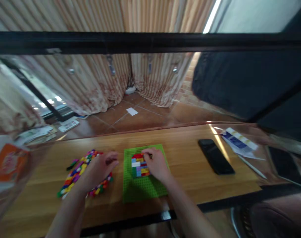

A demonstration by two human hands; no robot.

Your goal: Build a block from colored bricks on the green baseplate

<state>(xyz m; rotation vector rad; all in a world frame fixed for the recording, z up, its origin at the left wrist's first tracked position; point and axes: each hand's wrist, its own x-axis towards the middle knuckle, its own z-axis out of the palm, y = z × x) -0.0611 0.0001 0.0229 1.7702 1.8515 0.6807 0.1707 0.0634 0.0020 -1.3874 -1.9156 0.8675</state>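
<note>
A green baseplate (145, 191) lies on the wooden table, with a flat block of coloured toy bricks (139, 165) in its upper middle. My right hand (156, 164) rests over the block's right side. Its thumb and fingers are pinched at the upper right corner, around a small dark toy brick (150, 155) mostly hidden by the fingers. Left of the plate, my left hand (101, 168) hovers over a pile of loose bricks (77, 170). Its fingers are half curled, a gap shows between thumb and fingers, and I see nothing held there.
To the right lies a black phone (216, 157) on the wooden table (182, 145). Beyond it are papers (241, 143), a white pen-like stick (251, 167) and another dark device (285, 165). An orange and white package (7, 162) stands at far left. A dark bar (150, 42) crosses above.
</note>
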